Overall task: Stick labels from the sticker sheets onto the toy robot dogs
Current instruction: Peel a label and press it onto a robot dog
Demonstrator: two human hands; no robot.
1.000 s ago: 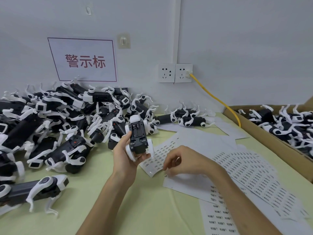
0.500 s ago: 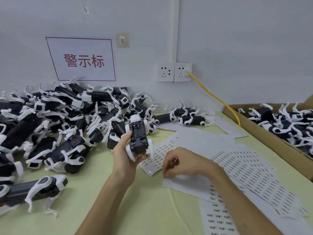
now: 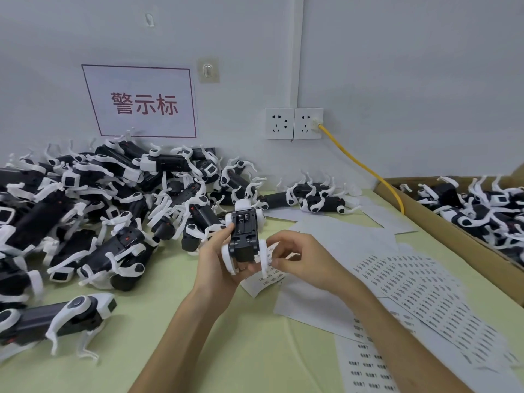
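Judging by the pile of toy robot dogs (image 3: 113, 211) at the table's (image 3: 170, 321) left edge, plenty is left tbh: one dog (image 3: 243, 234) is clasped in the left hand's (image 3: 215, 265) grip mid-table, a label (image 3: 271, 262) seemingly pinched by the right hand (image 3: 297, 259).

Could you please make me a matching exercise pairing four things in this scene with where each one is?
Things:
1. held toy dog
2. yellow cable
3. cardboard box
4. sign

Places:
A. plugged into the wall socket
B. on the right, holding toy dogs
C. gripped by the left hand
D. above the pile

Pairs: 1-C, 2-A, 3-B, 4-D.
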